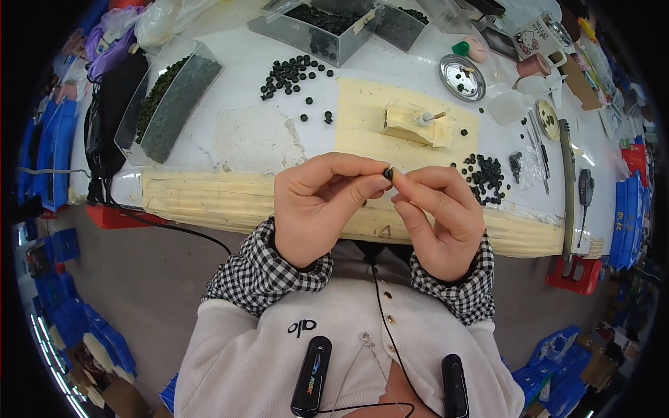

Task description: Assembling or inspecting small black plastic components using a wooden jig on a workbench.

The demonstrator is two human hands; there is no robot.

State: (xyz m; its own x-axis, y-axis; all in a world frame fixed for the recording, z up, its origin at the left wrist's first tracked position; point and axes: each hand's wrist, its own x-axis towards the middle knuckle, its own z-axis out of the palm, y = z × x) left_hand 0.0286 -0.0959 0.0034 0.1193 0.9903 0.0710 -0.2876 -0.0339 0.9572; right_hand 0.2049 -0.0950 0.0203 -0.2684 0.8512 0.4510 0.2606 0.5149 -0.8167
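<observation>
Above the table's near edge, my left hand [324, 202] pinches a small black round part [388, 173] between thumb and index fingertip. My right hand [442, 216] meets it from the other side, its index fingertip against the part and its fingers curled. The thumb of that hand sits lower, and what lies under the fingertips is hidden. Just beyond my hands stands a yellow-taped block [417, 127] with a white fitting and a thin brown peg [439, 115]. Loose black round parts [289, 73] lie in a group at the far left, and smaller black pieces [488, 174] lie to the right.
Clear plastic bins [198, 90] of dark parts stand at the left and the back [338, 42]. At right are a round metal dish [462, 78], a white mug [536, 38], thin tools [540, 150] and a black-handled screwdriver [586, 188]. A cable [188, 228] hangs at the left edge.
</observation>
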